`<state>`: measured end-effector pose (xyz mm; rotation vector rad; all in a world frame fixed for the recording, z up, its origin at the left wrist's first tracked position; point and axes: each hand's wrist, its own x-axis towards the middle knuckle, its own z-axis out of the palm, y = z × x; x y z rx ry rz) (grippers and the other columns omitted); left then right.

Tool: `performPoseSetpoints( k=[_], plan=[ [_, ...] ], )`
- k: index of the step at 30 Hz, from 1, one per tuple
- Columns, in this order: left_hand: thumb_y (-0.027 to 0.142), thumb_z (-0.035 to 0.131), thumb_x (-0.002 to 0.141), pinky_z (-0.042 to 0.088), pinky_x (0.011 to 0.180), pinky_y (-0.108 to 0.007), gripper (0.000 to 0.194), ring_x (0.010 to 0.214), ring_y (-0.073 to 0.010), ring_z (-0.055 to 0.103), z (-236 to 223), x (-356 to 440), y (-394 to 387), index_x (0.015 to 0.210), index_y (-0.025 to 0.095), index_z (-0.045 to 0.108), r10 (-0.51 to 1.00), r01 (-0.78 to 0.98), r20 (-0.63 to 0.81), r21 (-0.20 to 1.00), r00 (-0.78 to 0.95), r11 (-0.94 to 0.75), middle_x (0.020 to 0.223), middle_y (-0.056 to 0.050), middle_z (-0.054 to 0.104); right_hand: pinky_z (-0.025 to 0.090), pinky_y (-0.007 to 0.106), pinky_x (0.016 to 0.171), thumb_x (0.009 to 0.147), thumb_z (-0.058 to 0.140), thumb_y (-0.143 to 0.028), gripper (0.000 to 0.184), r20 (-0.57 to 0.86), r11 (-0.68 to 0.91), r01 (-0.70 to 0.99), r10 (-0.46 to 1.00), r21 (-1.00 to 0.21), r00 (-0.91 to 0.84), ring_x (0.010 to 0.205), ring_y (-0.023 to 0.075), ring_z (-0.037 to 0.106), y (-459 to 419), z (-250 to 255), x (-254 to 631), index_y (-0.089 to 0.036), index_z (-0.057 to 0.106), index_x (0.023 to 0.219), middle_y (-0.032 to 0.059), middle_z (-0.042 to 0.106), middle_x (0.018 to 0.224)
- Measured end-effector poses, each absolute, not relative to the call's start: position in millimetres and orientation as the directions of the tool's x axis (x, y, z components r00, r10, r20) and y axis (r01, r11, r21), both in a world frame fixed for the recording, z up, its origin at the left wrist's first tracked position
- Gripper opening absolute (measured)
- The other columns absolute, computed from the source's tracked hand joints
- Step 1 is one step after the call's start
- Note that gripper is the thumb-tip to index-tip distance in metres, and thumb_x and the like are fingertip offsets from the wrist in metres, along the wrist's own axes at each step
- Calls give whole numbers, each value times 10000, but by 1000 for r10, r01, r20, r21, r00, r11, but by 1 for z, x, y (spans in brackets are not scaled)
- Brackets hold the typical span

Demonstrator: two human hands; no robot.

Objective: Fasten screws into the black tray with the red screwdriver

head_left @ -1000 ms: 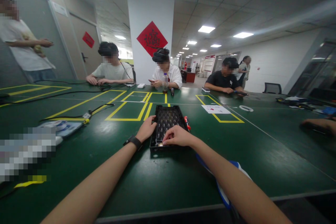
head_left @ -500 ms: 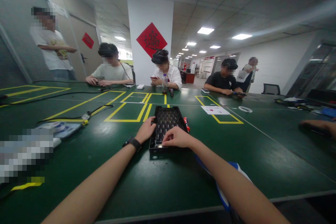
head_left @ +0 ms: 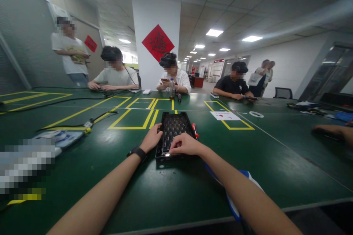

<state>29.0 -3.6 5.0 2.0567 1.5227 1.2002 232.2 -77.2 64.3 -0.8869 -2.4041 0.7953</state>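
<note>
One pale piece (head_left: 167,154) was seen just left of the right hand (head_left: 185,144)

The right thumb and fingertips were pressed together at the piece; whether it was pinched could not be told. The black tray (head_left: 162,159) was stretched forward from beneath that hand, its long axis aimed across the fingers. Its left wall was touched by the left hand (head_left: 151,137), whose grip could not be judged and which was placed farther from the piece.

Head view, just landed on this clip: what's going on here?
A person's left hand rests at the left edge of a black tray on the green table. The right hand reaches into its near end, fingertips beside a small bright piece; whether they grip it isn't clear. A red object lies right of the tray.
</note>
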Motion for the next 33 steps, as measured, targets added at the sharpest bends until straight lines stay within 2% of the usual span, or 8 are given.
performPoseSetpoints(
  k=[3, 6, 10, 15, 18, 22, 33],
  plan=[
    [182, 427, 727, 366, 957, -361, 475, 1068, -207, 497, 5, 28, -6, 1197, 112, 438, 897, 631, 432, 671, 94, -389, 1205, -124, 497, 382, 197, 561, 695, 599, -424, 331, 317, 612, 422, 748, -669, -583, 609, 101, 519, -72, 72, 237, -112, 687, 766, 42, 634, 708],
    [188, 417, 733, 357, 964, -359, 469, 1081, -209, 485, 6, 29, -7, 1193, 105, 442, 901, 643, 423, 665, 95, -380, 1205, -125, 495, 396, 216, 615, 787, 490, -388, 329, 432, 591, 454, 803, -667, -411, 648, 114, 544, -64, 78, 245, -116, 674, 779, 48, 649, 723],
    [171, 396, 734, 345, 972, -344, 453, 1091, -200, 479, 7, 30, -10, 1178, 105, 457, 898, 661, 428, 648, 96, -380, 1176, -116, 517, 396, 228, 618, 781, 496, -307, 245, 461, 520, 606, 846, -602, -267, 629, 115, 548, -55, 72, 254, -131, 663, 812, 43, 651, 712],
    [165, 398, 735, 367, 947, -338, 444, 1068, -196, 499, 10, 33, -14, 1173, 124, 461, 900, 651, 429, 663, 74, -369, 1158, -106, 537, 386, 233, 629, 755, 534, -299, 180, 353, 504, 788, 852, -353, -387, 685, 124, 559, -55, 59, 255, -185, 666, 802, 30, 652, 781],
    [163, 396, 739, 379, 929, -344, 434, 1047, -198, 512, 12, 38, -17, 1167, 131, 463, 903, 648, 424, 670, 69, -364, 1140, -105, 549, 380, 238, 640, 758, 535, -343, 198, 318, 543, 810, 825, -221, -467, 736, 144, 564, -59, 59, 252, -205, 670, 800, 29, 652, 775],
    [165, 388, 749, 370, 933, -349, 411, 1047, -199, 508, 12, 43, -19, 1151, 136, 473, 899, 651, 433, 662, 72, -371, 1132, -101, 553, 375, 250, 705, 744, 567, -310, 151, 304, 604, 792, 773, -83, -558, 839, 171, 558, -61, 62, 247, -228, 685, 790, 32, 657, 795],
    [166, 395, 740, 383, 922, -345, 416, 1049, -198, 508, 12, 43, -18, 1146, 146, 484, 900, 635, 430, 675, 75, -376, 1140, -92, 553, 385, 246, 683, 730, 591, -371, 170, 290, 575, 812, 797, -99, -530, 832, 172, 572, -56, 56, 249, -231, 684, 754, 28, 653, 790]
  ],
)
